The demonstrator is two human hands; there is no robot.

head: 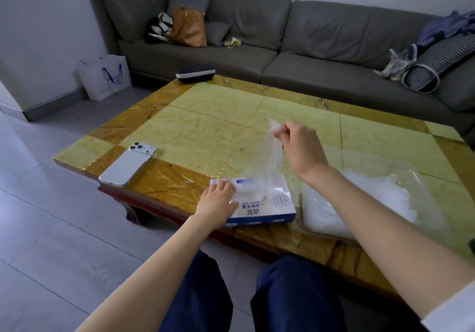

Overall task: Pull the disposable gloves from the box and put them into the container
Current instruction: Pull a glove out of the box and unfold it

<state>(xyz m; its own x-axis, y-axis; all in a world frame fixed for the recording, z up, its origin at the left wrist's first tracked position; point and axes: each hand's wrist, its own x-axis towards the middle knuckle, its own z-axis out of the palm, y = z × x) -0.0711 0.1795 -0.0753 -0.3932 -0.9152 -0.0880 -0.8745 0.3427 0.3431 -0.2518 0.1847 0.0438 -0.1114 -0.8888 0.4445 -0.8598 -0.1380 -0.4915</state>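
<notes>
Step in hand: mid-pull. One glove is coming out of the box and is not yet in the container.

- phone (127, 163): lies on the desk (205, 126), well out to the left of the left hand. Not in play.
- left hand (218, 200): fingers spread flat on the left end of the box top, pressing down. I read it as an anchor so the box doesn't lift with the pull.
- box (262, 211): flat at the desk's near edge, under the left hand's fingers, below and left of the right hand.
- glove (267, 157): thin see-through film, strung from the box top up to the right hand. Can't tell if its lower end is clear of the opening; the film is too transparent.
- right hand (300, 146): raised above the box, thumb and fingertips pinching the glove's upper end.
- container (421, 177): clear, on the desk just right of the box, below the right forearm. A pile of gloves (372, 193) is already in it, so the task looks well along. How many are left in the box isn't visible.

Next move, my read:
- Keep the left hand pressing and raise the right hand until the glove's tail frees.
- Swing the right hand to its right and back toward the body, over the container rim.
- Let go above the pile.

Watch-outs: the film is light and probably clingy, so it could drag the next glove out or stick to the fingers on release.
</notes>
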